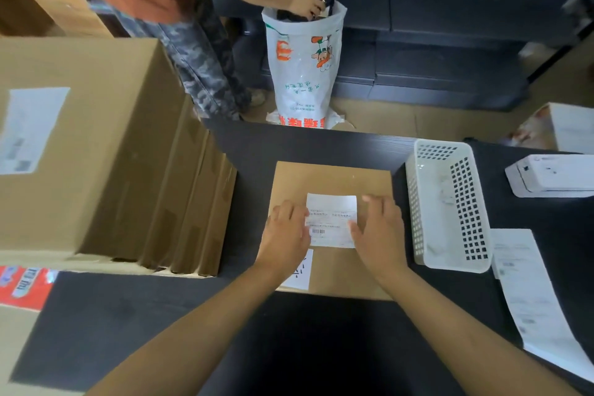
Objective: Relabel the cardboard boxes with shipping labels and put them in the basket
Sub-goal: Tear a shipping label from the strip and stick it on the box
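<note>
Head view, both hands' fingers spread flat, left hand (287, 232), right hand (380, 232), shipping label (331, 219) edges, cardboard box (334, 183)

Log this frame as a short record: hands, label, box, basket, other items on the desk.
left hand: flat on label's left edge
right hand: flat on label's right edge
label: on top of box
box: flat on black desk
basket: white, right of box, holds no box
printer: far right
label strip: beside basket

One camera on my head looks steeply down, close over my hands (334, 228) and the worktop (321, 145).
</note>
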Demonstrator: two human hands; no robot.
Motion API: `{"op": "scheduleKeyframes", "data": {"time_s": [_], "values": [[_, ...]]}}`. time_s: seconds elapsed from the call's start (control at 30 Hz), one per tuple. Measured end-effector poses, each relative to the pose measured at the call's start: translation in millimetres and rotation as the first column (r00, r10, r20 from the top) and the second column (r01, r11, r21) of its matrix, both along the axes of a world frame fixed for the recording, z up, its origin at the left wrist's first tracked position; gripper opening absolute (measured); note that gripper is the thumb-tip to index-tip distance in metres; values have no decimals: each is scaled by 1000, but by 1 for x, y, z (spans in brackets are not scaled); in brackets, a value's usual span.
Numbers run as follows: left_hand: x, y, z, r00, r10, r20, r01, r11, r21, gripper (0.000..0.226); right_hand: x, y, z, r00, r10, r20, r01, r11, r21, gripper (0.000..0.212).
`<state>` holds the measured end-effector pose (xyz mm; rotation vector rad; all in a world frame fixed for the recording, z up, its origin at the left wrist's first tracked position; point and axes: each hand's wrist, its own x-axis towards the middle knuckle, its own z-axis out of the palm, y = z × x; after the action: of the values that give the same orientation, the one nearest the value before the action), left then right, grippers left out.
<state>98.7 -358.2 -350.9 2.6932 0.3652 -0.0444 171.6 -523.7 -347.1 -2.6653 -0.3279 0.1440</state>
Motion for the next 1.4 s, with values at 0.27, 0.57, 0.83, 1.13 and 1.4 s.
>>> {"op": "scheduleKeyframes", "data": {"time_s": [0.27,0.57,0.83,1.13,1.4], "values": [[8,2,-18,924,-348,-157,372,913,166,56,0,-4,-30,873,477,-97,-483,824,-295,67],[4,6,-30,942,-230,-244,280,940,195,64,3,-12,-34,908,403,-118,-418,840,-345,64],[-6,29,-23,994,-64,-91,59,997,-50,66,-3,-18,-21,989,114,-93,-120,991,-55,70],[-18,43,-17,815,378,-439,-568,371,-734,63,5,-29,-21,758,-320,-568,529,812,248,75],[-19,27,-7,818,323,-475,-573,386,-724,54,-1,-39,-18,690,-297,-660,560,797,226,62]]}}
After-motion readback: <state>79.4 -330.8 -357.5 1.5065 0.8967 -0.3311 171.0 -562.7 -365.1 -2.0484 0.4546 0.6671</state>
